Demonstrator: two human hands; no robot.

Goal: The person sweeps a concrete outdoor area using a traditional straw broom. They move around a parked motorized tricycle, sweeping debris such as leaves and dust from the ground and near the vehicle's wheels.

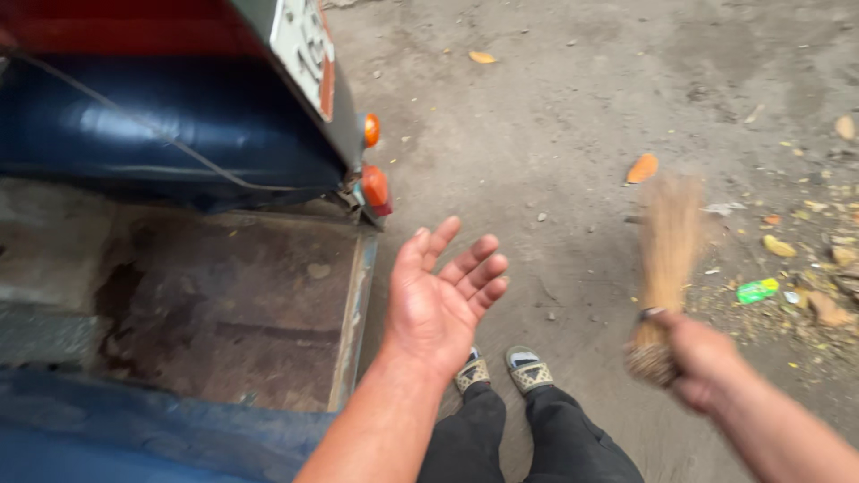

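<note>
My left hand (443,300) is held out palm up with fingers spread and nothing in it, just beyond the edge of a vehicle's rusty metal floor (233,304). My right hand (702,362) grips the bound end of a short straw broom (667,259), whose bristles point away from me over the dirt ground and look blurred. My two sandalled feet (501,368) and dark trousers show below the hands.
A blue vehicle seat (170,134) and orange tail lamps (374,183) stand at left. Dry leaves (642,167), a green wrapper (756,290) and litter lie scattered along the right side of the grey dirt ground (555,107).
</note>
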